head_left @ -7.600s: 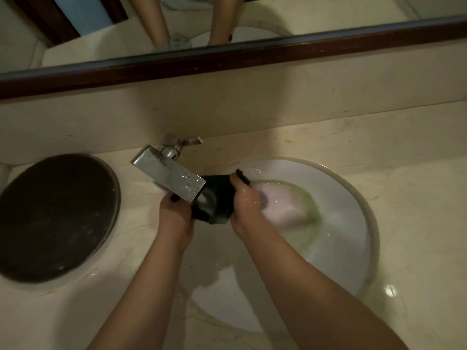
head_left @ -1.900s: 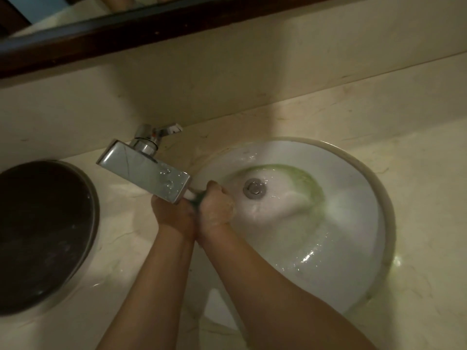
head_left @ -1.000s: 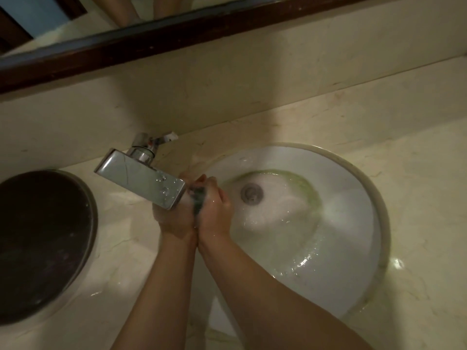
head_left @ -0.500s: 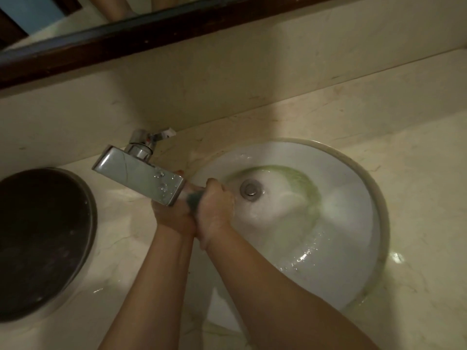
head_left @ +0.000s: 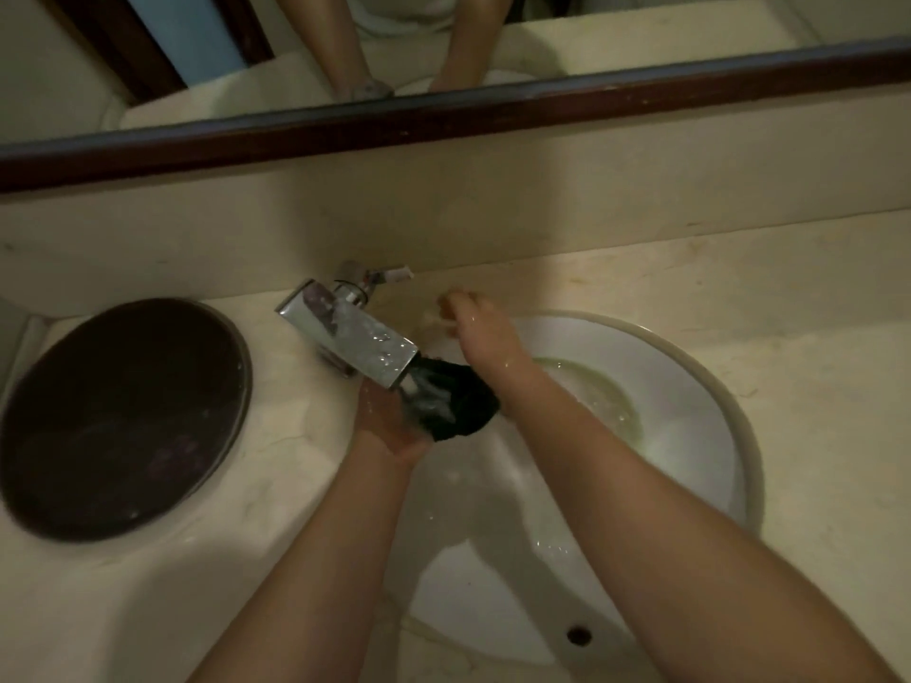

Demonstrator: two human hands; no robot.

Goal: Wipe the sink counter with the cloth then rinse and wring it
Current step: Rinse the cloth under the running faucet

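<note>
A dark wet cloth (head_left: 456, 404) sits bunched under the spout of the chrome faucet (head_left: 352, 345), with water running onto it. My left hand (head_left: 389, 426) holds the cloth from below, palm up, over the left side of the white sink basin (head_left: 690, 367). My right hand (head_left: 475, 322) has left the cloth and reaches over the basin's back rim toward the faucet handle (head_left: 389, 276); its fingers are blurred and hold nothing. The beige marble counter (head_left: 788, 298) surrounds the basin.
A round dark lid or plate (head_left: 123, 416) lies flat on the counter at the left. A mirror with a dark wooden frame (head_left: 443, 120) runs along the back wall above the splashback. Greenish water pools around the sink's drain area (head_left: 606, 401).
Both hands were squeezing the cloth together under the spout. Now my right hand has let go and moved up toward the faucet handle, and the cloth lies exposed in my left hand.
</note>
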